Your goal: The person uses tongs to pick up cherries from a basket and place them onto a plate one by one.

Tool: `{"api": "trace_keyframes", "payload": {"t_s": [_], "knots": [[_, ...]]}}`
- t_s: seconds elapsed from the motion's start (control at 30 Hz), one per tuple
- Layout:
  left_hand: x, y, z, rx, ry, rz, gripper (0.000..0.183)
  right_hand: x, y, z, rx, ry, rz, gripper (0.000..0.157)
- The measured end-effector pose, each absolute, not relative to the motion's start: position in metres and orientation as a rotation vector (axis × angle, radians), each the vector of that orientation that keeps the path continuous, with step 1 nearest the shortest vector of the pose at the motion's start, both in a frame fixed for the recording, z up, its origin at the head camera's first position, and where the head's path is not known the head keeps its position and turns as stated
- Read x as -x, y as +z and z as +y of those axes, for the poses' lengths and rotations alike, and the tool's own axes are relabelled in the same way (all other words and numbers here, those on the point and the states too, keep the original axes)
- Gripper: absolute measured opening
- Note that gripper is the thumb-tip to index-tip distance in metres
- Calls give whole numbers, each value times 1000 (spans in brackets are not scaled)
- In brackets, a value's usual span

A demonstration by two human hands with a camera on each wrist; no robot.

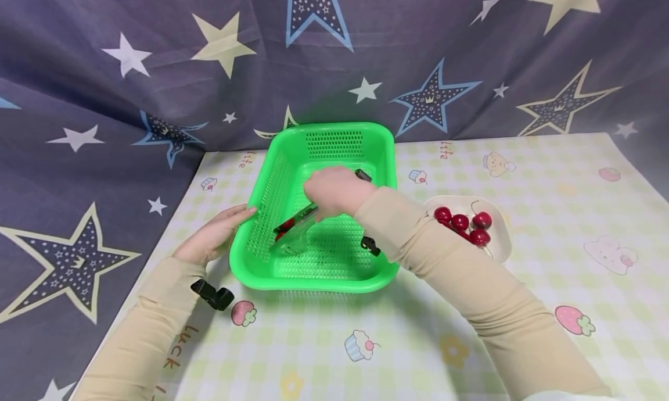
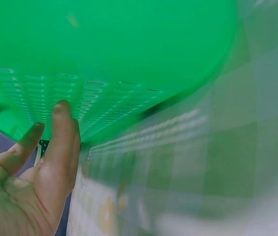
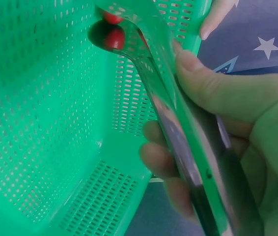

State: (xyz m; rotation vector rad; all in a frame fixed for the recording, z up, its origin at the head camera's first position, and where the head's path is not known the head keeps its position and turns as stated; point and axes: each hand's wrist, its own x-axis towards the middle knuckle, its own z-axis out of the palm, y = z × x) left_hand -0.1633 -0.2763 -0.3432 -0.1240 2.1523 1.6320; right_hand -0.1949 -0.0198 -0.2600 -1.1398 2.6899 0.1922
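A green plastic basket (image 1: 313, 283) with perforated walls stands on the table. My right hand (image 1: 334, 192) is over its inside and grips a pair of shiny metal tongs (image 3: 161, 105), thumb on one arm and fingers round the other. Red, cherry-like fruit (image 3: 114, 38) shows between the tongs' tips, partly hidden by the metal. The tips point down toward the basket's left side. My left hand (image 1: 219, 232) is at the basket's left rim with fingers extended; in the left wrist view its fingers (image 2: 63, 128) are spread by the perforated wall.
A small white dish (image 1: 500, 238) with several dark red cherries (image 1: 481, 221) stands right of the basket, partly behind my right sleeve. A checked cloth (image 1: 418, 354) covers the table. A dark curtain with stars (image 1: 360, 58) hangs behind the basket.
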Motion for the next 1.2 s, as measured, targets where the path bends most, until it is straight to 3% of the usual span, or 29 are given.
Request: {"api": "trace_keyframes", "payload": {"t_s": [0.67,0.77,1.2], "knots": [[161,-338,-271,139,1654,2115,78,199,-257,-13,1158,177,2722,26],[161,-338,-271,146,1647,2120,78,199,-253,-8,1147,145,2735,20],[162,-341,-272,152,1661,2095,77,197,-242,16,1144,36,2797,17]]}}
